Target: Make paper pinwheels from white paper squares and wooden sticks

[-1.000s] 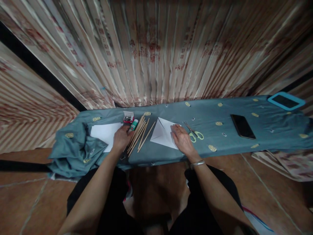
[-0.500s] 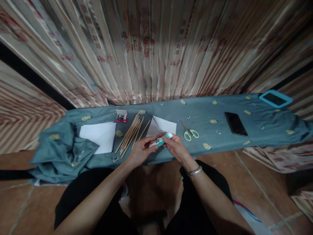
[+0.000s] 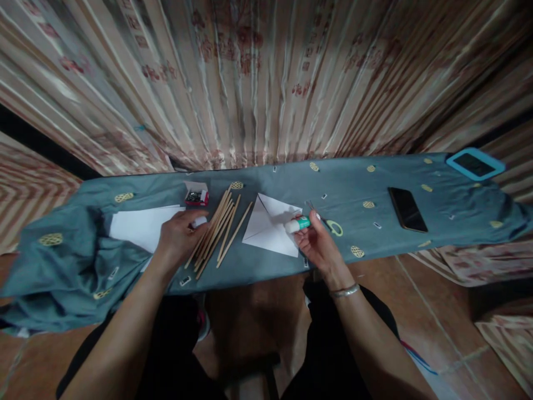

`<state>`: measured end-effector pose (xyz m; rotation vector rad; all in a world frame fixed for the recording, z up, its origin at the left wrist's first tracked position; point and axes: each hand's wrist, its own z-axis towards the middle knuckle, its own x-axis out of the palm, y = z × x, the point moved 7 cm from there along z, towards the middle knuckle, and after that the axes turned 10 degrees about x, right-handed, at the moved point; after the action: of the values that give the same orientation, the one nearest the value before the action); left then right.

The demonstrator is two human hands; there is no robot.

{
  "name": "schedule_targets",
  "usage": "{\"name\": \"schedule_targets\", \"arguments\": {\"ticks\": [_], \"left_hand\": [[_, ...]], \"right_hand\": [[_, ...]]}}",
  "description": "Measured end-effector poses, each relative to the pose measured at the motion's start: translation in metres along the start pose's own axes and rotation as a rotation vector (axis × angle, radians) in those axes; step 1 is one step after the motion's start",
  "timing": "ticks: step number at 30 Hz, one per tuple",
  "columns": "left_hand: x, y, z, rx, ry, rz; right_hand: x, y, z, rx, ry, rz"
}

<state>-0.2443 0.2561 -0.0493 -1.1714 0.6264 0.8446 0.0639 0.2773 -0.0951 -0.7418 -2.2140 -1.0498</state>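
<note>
Between the thumb and fingers of my right hand is a green and white glue stick, its white end pointing left over the folded white paper. My left hand pinches a small white cap above the near-left side of the wooden sticks. The folded paper lies flat, with creases meeting near its middle. Partly hidden behind my right hand are the scissors with pale green handles.
White sheets lie at left beside bunched cloth. An open small red box of metal bits stands behind the sticks. At right are a black phone and a blue-framed tablet. A patterned curtain hangs along the back edge.
My hands have moved apart. The cap has come off the glue stick and gone left with my left hand; my right hand has shifted right with the stick. The view has shifted slightly.
</note>
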Motion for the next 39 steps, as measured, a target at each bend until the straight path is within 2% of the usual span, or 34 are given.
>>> {"name": "schedule_targets", "arguments": {"ticks": [5,9,12,14,16,17,22,25,30,39], "left_hand": [[0.016,0.025,-0.007,0.096,0.107,0.091],[0.016,0.027,-0.011,0.146,0.084,0.124],[0.003,0.011,-0.012,0.248,0.017,0.171],[-0.005,-0.009,-0.013,0.326,-0.052,0.199],[-0.004,-0.035,-0.014,0.393,-0.100,0.179],[0.002,-0.049,-0.014,0.426,-0.103,0.140],[0.067,-0.123,-0.020,0.603,0.112,0.019],[0.097,-0.144,-0.020,0.613,0.196,0.038],[0.118,-0.142,-0.020,0.527,0.255,0.057],[0.125,-0.135,-0.023,0.514,0.271,0.024]], "right_hand": [[0.006,-0.007,0.006,0.035,0.000,0.051],[0.012,-0.014,0.007,0.086,0.035,0.070],[0.014,-0.017,0.006,0.102,0.056,0.094],[0.014,-0.017,0.005,0.102,0.063,0.103],[0.013,-0.015,0.006,0.098,0.058,0.110],[0.012,-0.013,0.006,0.092,0.050,0.112],[0.003,0.007,0.006,-0.052,-0.036,0.048],[0.001,0.021,0.002,-0.196,-0.107,-0.119],[0.000,0.029,0.000,-0.377,-0.224,-0.451],[0.007,0.022,0.001,-0.481,-0.169,-0.729]]}}
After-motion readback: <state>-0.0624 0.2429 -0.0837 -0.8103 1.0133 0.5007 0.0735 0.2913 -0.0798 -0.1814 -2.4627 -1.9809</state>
